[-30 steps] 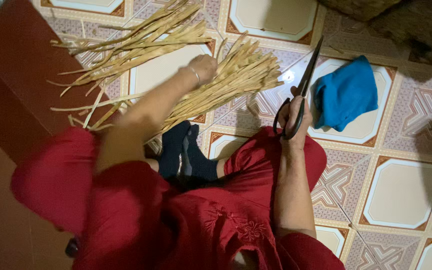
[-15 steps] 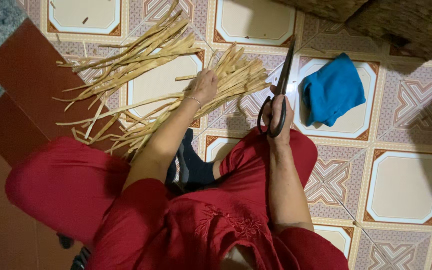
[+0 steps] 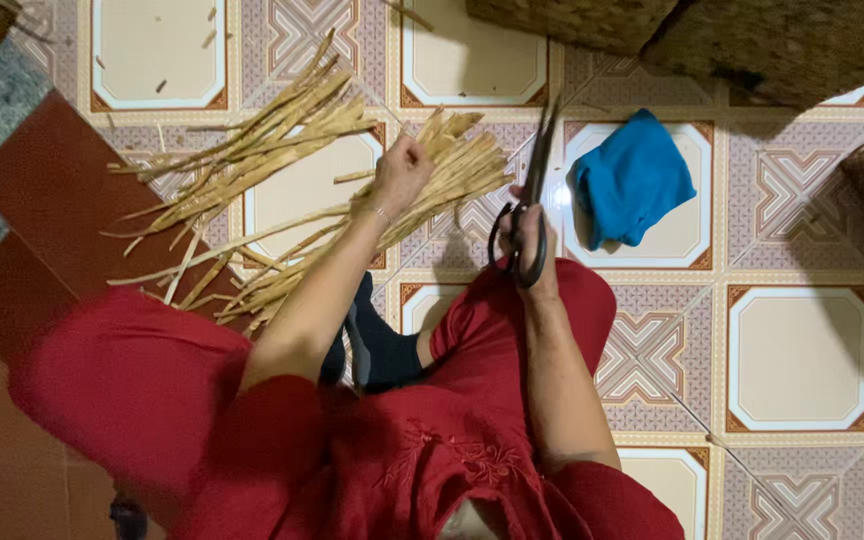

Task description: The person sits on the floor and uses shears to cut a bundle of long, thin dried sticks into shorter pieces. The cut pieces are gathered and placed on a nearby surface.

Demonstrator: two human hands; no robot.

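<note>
Left hand (image 3: 402, 170): fingers closed on dried straw strips (image 3: 252, 200), gathering the bundle.
Right hand (image 3: 532, 250): fingers gripped black scissors (image 3: 524, 215), blades pointing far, ready.
Blue cloth (image 3: 632, 185): lay right, apart.

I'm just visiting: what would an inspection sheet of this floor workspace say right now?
Surface: patterned tiled floor, small scraps near the top.
Job's things: bundle of dried straw strips; black scissors.
Clutter: blue cloth on a tile, beside the scissors.
Grippers: left hand grips strips from the bundle; right hand holds the scissors, blades pointing away.
Cables: nothing seen.
Surroundings: woven baskets at top right; red step at left.
</note>
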